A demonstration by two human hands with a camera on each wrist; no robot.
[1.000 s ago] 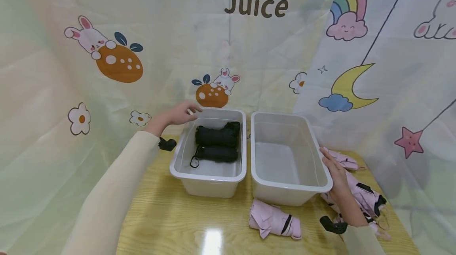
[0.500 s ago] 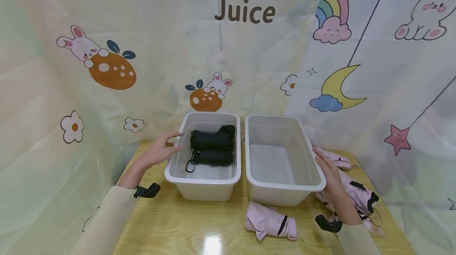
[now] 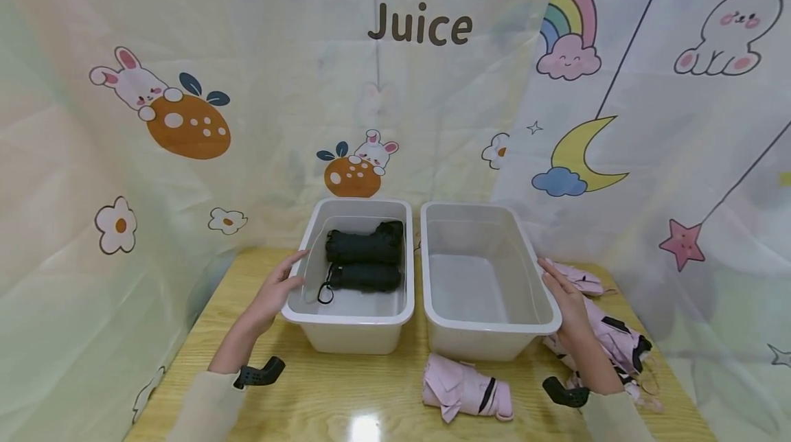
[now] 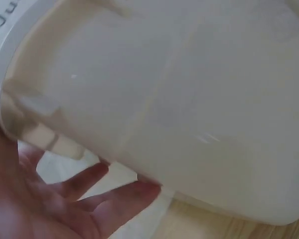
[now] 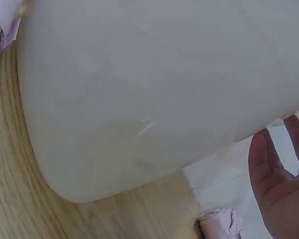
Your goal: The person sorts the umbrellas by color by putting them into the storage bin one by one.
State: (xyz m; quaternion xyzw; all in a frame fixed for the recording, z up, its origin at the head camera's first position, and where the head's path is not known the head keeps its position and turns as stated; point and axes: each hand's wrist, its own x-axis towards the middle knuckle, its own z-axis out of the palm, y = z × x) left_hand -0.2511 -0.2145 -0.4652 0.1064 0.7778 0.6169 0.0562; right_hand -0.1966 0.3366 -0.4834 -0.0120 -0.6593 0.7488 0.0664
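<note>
Two white plastic bins stand side by side. In the head view, my left hand [image 3: 270,296] touches the outer side of the left bin [image 3: 346,320]. Its fingers reach along the wall under the rim, which the left wrist view shows against the bin wall [image 4: 189,124]. Inside that bin lie two black folded umbrellas [image 3: 366,248], one behind the other, the front one with a cord loop. My right hand [image 3: 571,308] rests on the outer right side of the right bin [image 3: 494,327], fingers extended. The right wrist view shows those fingertips [image 5: 259,142] at the bin's wall.
A pink folded umbrella [image 3: 467,388] lies in front of the right bin. Several more pink umbrellas [image 3: 618,339] are heaped at the right, partly behind my right hand. The wooden table [image 3: 296,394] meets a printed curtain [image 3: 278,119] at the back and sides.
My left hand has come down from above the left bin's far left corner to its outer left side. My right hand stays at the right bin. The head view has shifted slightly.
</note>
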